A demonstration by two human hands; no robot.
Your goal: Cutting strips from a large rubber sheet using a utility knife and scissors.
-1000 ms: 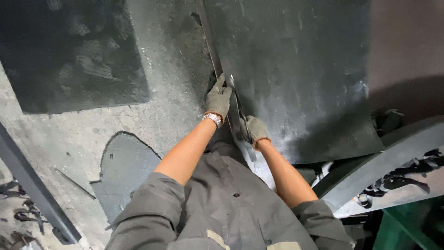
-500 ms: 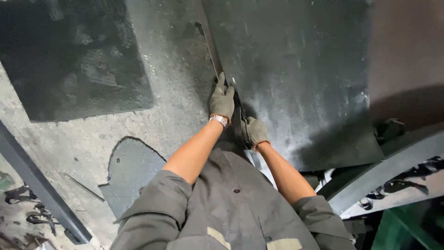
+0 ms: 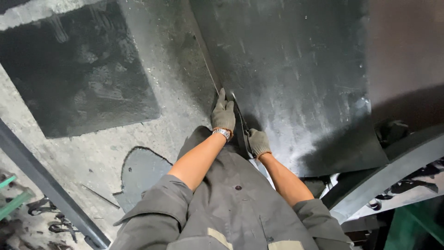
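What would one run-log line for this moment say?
left hand: flat on sheet edge | right hand: grips cutting tool | sheet: dark, on concrete floor | cut line: partly hidden

A workshop: grimy concrete floor (image 3: 180, 69), big black rubber sheets (image 3: 296, 78), scraps.

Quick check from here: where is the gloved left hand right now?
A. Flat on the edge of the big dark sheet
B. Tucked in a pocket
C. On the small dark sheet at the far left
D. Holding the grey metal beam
A: the left hand lies flat with fingers stretched along the left edge of the big dark sheet, just ahead of the right hand.
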